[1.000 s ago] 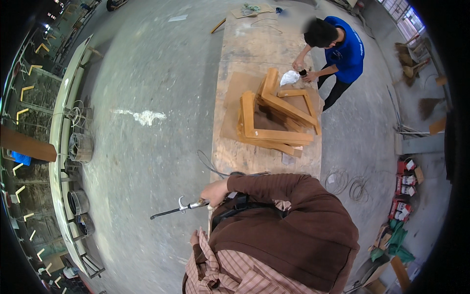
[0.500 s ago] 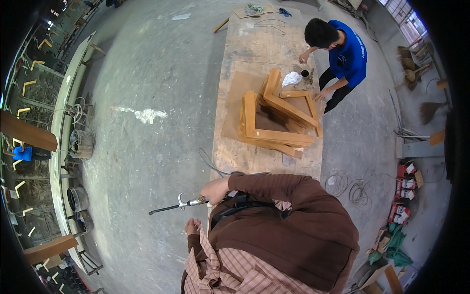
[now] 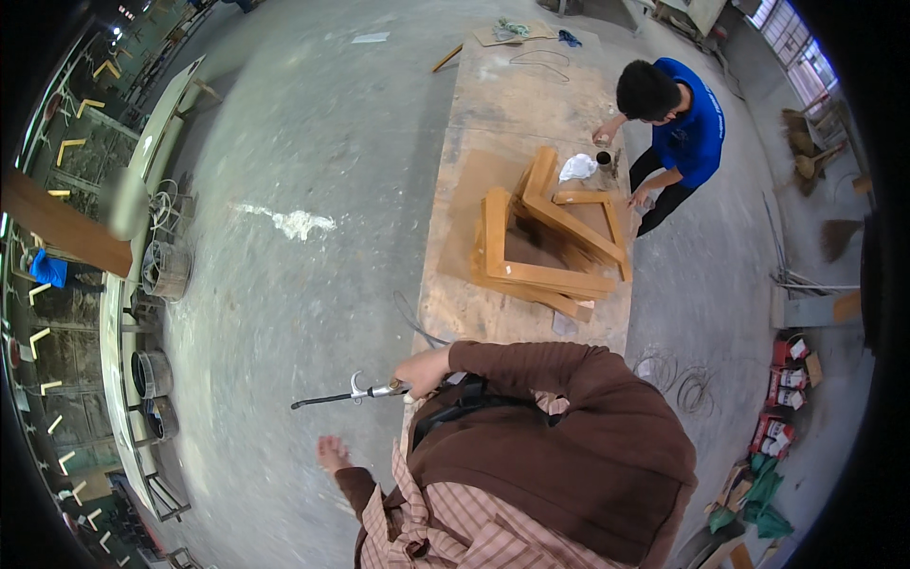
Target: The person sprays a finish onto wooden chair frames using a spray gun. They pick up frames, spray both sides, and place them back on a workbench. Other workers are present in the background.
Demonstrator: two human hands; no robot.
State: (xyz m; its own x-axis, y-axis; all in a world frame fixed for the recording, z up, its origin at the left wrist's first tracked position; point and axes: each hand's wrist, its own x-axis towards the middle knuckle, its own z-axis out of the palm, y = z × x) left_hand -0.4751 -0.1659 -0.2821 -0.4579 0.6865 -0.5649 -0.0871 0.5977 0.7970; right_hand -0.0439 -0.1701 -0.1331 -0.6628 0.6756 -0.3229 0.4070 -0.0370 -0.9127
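Observation:
My right arm, in a brown sleeve, bends across my body. My right hand (image 3: 424, 370) is closed round the grip of a silver air blow gun (image 3: 379, 390), which has a hook on top and a long dark nozzle pointing left. A thin hose (image 3: 414, 319) curves near that hand, by the table's edge. Lower and further left, my left hand (image 3: 332, 453) is held out over the floor, slightly blurred, its fingers apart and nothing in them. Ahead, several brown wooden frames (image 3: 555, 278) lie stacked askew on the table, out of reach of both hands.
Across the plywood table (image 3: 483, 119), a person in a blue shirt (image 3: 690, 128) leans in, near a dark cup (image 3: 604, 158) and a white cloth (image 3: 578, 168). Buckets (image 3: 166, 270) stand by a long bench at left. Coiled wire (image 3: 695, 389) lies on the floor at right.
My left hand has swung outward to the left, away from my body, and its fingers have spread. My right hand keeps the blow gun almost in place. The whole view has shifted slightly.

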